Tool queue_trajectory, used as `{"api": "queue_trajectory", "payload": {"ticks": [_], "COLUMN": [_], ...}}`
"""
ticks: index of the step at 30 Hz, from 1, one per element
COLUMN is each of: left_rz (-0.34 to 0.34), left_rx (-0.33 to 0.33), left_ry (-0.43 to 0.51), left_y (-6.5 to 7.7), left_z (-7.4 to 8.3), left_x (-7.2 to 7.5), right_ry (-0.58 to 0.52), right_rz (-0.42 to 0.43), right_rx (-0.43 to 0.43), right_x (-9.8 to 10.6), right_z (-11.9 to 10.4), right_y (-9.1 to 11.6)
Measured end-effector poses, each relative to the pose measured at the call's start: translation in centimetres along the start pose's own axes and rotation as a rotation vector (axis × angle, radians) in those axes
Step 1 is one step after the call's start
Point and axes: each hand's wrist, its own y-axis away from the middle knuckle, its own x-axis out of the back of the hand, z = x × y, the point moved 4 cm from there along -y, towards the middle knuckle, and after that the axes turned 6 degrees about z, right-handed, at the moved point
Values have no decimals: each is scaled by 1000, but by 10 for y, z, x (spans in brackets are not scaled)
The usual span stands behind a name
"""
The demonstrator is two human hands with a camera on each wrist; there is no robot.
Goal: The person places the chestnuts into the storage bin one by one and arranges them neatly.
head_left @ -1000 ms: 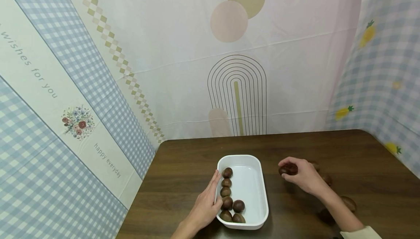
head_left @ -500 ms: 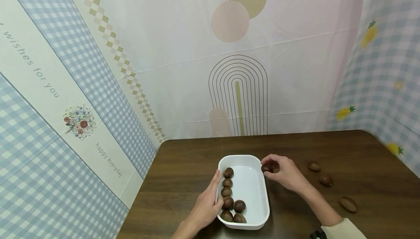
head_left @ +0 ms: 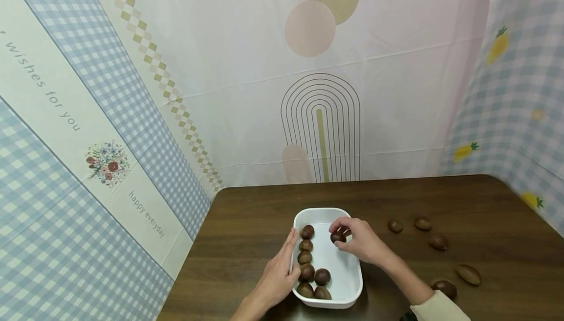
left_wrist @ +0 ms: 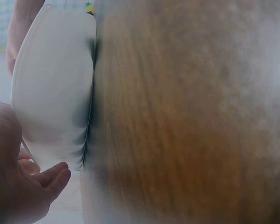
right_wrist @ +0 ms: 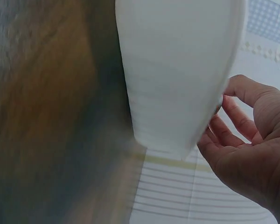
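In the head view my right hand (head_left: 359, 239) pinches a dark brown chestnut (head_left: 338, 237) between thumb and fingertips, over the upper right inside of a white dish (head_left: 357, 282). My left hand (head_left: 275, 273) holds the dish's left wall, fingers lying along the outside and thumb at the rim. Several brown chestnuts (head_left: 305, 257) stand in a column along that wall, with two more (head_left: 322, 276) beside its lower end. The right wrist view shows the right hand (right_wrist: 256, 135) reaching over the rim, mostly hiding the nut. In the left wrist view the left hand (left_wrist: 23, 177) touches the wall.
Several loose brown nuts lie on the dark wooden table (head_left: 246, 223) to the right of the dish, including a long one (head_left: 469, 274) and a round one (head_left: 445, 289) near the right sleeve. A patterned cloth backdrop (head_left: 246, 130) hangs behind the table.
My right hand has carried the chestnut leftward from the table, over the dish's right rim and inside. Loose nuts the right arm hid are now visible. The left hand stays at the wall.
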Motion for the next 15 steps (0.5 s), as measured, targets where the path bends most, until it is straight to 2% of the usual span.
{"api": "queue_trajectory", "payload": {"ticks": [8, 15], "left_rz": [3, -11], "left_rx": [-2, 8], "left_ry": [-6, 6], "left_y": [0, 0], "left_z": [0, 0], "left_x": [1, 1], "right_ry": [0, -6], "right_rz": [-43, -74], "right_rx": [20, 34], "right_x": [-22, -33], "right_z": [-5, -7], "right_y": [-3, -6]}}
